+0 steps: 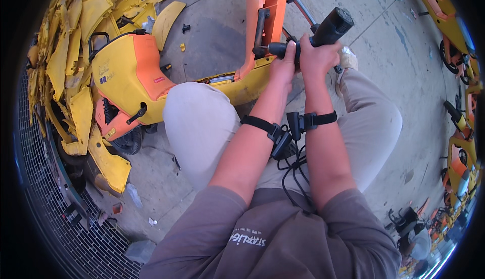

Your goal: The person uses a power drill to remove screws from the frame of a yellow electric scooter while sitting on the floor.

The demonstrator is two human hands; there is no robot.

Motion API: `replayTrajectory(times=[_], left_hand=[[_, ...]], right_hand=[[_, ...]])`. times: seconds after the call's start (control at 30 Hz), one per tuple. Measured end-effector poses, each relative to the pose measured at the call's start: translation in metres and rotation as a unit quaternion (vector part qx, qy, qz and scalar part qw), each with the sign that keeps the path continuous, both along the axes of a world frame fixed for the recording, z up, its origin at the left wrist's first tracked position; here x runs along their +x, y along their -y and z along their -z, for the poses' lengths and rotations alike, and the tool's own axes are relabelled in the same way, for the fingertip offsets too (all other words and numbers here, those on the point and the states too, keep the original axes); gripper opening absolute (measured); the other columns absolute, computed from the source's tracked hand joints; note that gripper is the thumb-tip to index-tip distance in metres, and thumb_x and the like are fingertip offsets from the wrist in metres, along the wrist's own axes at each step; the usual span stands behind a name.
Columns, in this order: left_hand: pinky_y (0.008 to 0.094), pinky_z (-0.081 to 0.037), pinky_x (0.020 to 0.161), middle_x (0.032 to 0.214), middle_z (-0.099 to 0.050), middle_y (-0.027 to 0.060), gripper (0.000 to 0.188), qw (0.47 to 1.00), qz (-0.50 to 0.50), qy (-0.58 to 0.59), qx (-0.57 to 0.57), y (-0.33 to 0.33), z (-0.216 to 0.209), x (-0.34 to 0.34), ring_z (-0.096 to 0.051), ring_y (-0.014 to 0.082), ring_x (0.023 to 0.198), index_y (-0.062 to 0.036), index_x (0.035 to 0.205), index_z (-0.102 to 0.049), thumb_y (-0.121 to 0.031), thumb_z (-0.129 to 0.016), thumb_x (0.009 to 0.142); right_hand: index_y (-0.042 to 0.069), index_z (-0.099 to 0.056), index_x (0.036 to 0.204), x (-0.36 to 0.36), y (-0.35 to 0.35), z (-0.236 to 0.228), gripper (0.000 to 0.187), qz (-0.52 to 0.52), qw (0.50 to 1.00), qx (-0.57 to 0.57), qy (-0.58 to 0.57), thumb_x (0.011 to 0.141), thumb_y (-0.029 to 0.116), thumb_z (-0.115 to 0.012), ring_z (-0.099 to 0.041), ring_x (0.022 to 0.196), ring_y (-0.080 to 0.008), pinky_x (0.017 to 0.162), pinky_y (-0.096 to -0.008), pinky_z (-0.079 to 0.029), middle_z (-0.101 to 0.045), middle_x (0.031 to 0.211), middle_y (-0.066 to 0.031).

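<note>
Evidently both hands are on one black power driver [329, 29], at the right-hand end of the yellow-and-orange scooter [113, 59], beside that scooter's orange upright panel [248, 24]. The left hand [283, 65] is curled about the driver's front part, thumb lying along it; its other fingers are mostly hidden. The right hand [319, 56] is closed around the tool just behind, below the thick rear barrel, though how tightly it grips cannot be told. The narrow nose faces the black lever arm [261, 29] on the scooter; whether they touch is unclear.

The driver looks rigid and fairly heavy for its length, with most of the bulk in that barrel, so it would probably tip rearward if held only by the nose. The best hold is likely the grip behind the nose, with a second hand steadying the front, clear of any turning tip. Its dark casing seems hard and not especially fragile, perhaps slick if oily. The scooter's shell panels look like stiff, thin plastic that could crack, as could the loose yellow panels [68, 66] heaped left of the scooter; its framework would better bear a firm push.
</note>
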State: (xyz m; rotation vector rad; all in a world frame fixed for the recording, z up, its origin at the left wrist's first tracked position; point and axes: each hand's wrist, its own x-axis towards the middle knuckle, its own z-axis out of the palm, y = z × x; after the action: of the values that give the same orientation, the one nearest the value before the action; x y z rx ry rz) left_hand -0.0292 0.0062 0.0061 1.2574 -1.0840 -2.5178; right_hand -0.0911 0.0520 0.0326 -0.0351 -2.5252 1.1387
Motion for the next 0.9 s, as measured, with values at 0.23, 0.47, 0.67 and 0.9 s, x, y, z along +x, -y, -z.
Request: replayTrajectory(times=[0.23, 0.47, 0.67, 0.9], left_hand=[[0.0328, -0.057, 0.077, 0.109, -0.067, 0.0091, 0.063, 1.000, 0.016, -0.001, -0.012, 0.001, -0.003, -0.005, -0.068, 0.0183, 0.092, -0.0027, 0.124, -0.057, -0.056, -0.065, 0.092], [0.0318, -0.056, 0.070, 0.102, -0.066, 0.0080, 0.057, 0.998, -0.050, 0.036, -0.020, -0.002, 0.007, 0.000, -0.065, 0.0169, 0.081, 0.0002, 0.113, -0.062, -0.051, -0.070, 0.090], [0.0314, -0.052, 0.067, 0.099, -0.067, 0.0061, 0.054, 0.998, -0.030, 0.033, -0.053, 0.003, 0.009, -0.006, -0.064, 0.0146, 0.080, -0.0005, 0.111, -0.065, -0.049, -0.073, 0.089], [0.0301, -0.052, 0.068, 0.100, -0.067, 0.0069, 0.056, 0.996, -0.039, 0.028, -0.070, 0.000, 0.005, -0.009, -0.063, 0.0148, 0.080, 0.0003, 0.115, -0.065, -0.049, -0.072, 0.090]], right_hand=[[-0.010, -0.051, 0.110, -0.008, -0.006, 0.012, 0.068, 0.003, 0.999, -0.029, 0.018, 0.068, 0.034, -0.082, -0.059, 0.100, -0.0428, 0.099, -0.0505, -0.035, -0.065, 0.097, -0.0227], [-0.010, -0.049, 0.113, -0.001, -0.004, 0.014, 0.072, -0.027, 0.994, -0.054, 0.087, 0.068, 0.035, -0.081, -0.060, 0.101, -0.0448, 0.096, -0.0496, -0.040, -0.066, 0.100, -0.0259], [-0.010, -0.048, 0.114, -0.008, 0.000, 0.017, 0.073, 0.004, 0.991, -0.092, 0.101, 0.069, 0.036, -0.082, -0.061, 0.100, -0.0459, 0.096, -0.0498, -0.041, -0.066, 0.098, -0.0257], [-0.009, -0.048, 0.115, -0.011, -0.002, 0.020, 0.073, 0.008, 0.992, -0.088, 0.095, 0.069, 0.036, -0.082, -0.063, 0.097, -0.0445, 0.095, -0.0487, -0.042, -0.067, 0.097, -0.0240]])
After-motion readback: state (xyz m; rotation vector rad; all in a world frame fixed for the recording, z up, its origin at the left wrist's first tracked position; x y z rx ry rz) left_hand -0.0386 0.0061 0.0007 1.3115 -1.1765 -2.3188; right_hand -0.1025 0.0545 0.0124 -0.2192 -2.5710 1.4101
